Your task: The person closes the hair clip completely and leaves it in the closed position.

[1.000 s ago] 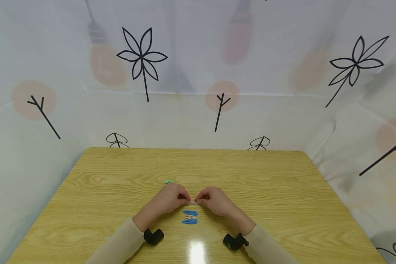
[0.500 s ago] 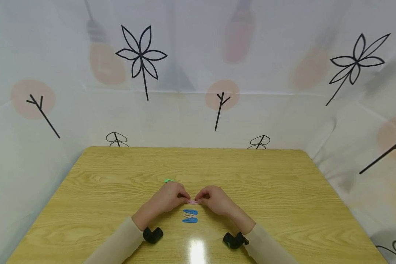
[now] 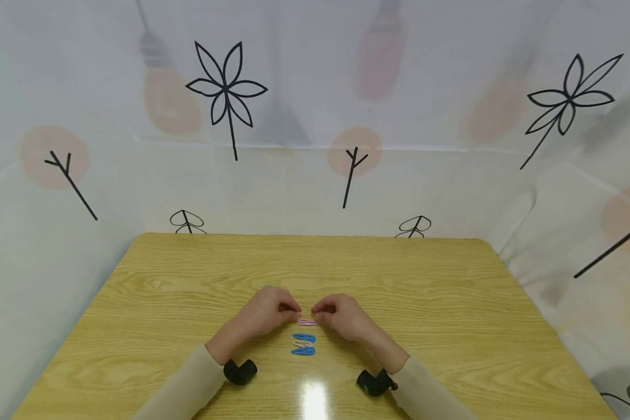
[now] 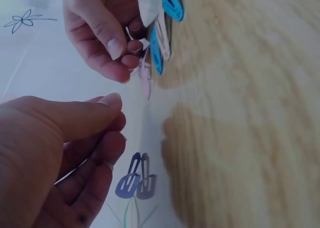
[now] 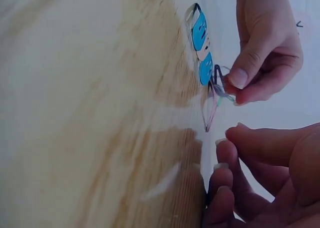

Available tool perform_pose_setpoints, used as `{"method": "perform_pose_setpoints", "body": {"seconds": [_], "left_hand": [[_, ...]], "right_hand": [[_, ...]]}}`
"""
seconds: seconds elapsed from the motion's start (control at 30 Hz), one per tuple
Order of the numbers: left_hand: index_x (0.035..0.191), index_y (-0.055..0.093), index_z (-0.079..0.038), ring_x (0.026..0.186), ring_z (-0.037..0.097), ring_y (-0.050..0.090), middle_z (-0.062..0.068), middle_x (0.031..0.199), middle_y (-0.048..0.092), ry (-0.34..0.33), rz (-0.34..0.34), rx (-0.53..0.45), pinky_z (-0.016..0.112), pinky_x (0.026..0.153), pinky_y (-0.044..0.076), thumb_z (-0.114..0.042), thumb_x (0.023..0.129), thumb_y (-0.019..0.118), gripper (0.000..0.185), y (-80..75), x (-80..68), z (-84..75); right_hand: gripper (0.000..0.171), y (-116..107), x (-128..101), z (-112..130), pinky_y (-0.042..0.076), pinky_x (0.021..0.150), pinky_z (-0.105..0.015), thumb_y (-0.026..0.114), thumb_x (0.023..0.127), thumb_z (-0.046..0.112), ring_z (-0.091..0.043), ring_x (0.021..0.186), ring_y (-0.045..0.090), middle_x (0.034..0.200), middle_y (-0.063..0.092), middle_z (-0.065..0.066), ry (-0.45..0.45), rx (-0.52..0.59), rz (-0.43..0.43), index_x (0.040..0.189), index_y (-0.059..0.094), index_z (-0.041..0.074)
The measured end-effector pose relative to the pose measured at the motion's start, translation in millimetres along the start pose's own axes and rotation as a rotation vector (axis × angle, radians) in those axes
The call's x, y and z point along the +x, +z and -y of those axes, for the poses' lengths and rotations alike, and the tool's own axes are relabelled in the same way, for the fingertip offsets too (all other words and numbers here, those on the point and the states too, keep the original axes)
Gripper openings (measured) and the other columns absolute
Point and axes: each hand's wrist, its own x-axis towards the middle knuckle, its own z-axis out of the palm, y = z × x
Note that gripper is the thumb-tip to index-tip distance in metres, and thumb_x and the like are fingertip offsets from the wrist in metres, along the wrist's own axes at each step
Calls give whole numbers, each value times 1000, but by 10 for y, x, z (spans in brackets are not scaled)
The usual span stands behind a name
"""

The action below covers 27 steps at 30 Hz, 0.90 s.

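Note:
A small pink hair clip (image 3: 307, 321) is held just above the wooden table (image 3: 425, 291), between my two hands. My right hand (image 3: 319, 317) pinches its right end with thumb and fingertips. My left hand (image 3: 294, 308) hovers a little above and left of the clip, its fingers curled and holding nothing. In the left wrist view the pink clip (image 4: 145, 80) hangs from the right hand's fingertips (image 4: 125, 62), and my left thumb (image 4: 111, 101) stays short of its free tip. The right wrist view shows the pink clip (image 5: 210, 107) between both hands.
Two blue hair clips (image 3: 303, 338) (image 3: 303, 351) lie side by side just in front of my hands, with a pale clip (image 3: 301, 344) between them. They also show as blue clips (image 4: 160, 47) (image 5: 200, 35). A patterned white curtain (image 3: 315, 116) surrounds the table.
My left hand's fingertips have come off the pink clip and lifted slightly up and back. The right hand keeps its pinch in nearly the same place.

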Motion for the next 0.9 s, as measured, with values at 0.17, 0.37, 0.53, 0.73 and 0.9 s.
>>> {"method": "perform_pose_setpoints", "body": {"seconds": [0.17, 0.37, 0.53, 0.73, 0.9], "left_hand": [[101, 79, -12, 84, 6, 63, -8, 93, 70, -47, -46, -1, 29, 75, 52, -13, 92, 72, 11, -65, -14, 30], [103, 78, -13, 85, 8, 61, -9, 93, 69, -76, -124, -4, 34, 76, 52, -13, 93, 72, 12, -158, -50, 83], [107, 76, -12, 90, 11, 62, -6, 100, 70, -87, -148, 9, 37, 79, 52, -10, 93, 72, 15, -214, -92, 147], [108, 76, -12, 88, 11, 61, -5, 102, 69, -82, -130, 11, 33, 75, 51, -10, 93, 71, 16, -216, -127, 239], [103, 76, -13, 85, 9, 61, -6, 99, 68, -49, -112, 8, 31, 74, 51, -6, 91, 73, 15, -211, -132, 275]], "right_hand": [[16, 14, 24, 29, 50, 78, -35, 63, 98, 11, -16, 90, 60, 104, 69, -1, 11, 25, -31, 111, 73, 6], [18, 80, 101, 93, 49, 77, -35, 64, 97, 7, -16, 87, 59, 104, 70, -3, 16, 47, -103, 112, 72, 3], [18, 141, 166, 129, 50, 75, -35, 64, 97, 7, -16, 87, 61, 103, 70, -6, -12, 69, -87, 112, 71, 1], [19, 221, 240, 172, 51, 76, -34, 65, 96, 9, -15, 86, 60, 98, 68, -3, -38, 61, -40, 112, 72, 1], [20, 288, 284, 221, 54, 72, -28, 65, 96, 7, -15, 86, 60, 97, 65, -3, -30, 112, -9, 115, 70, 0]]}}
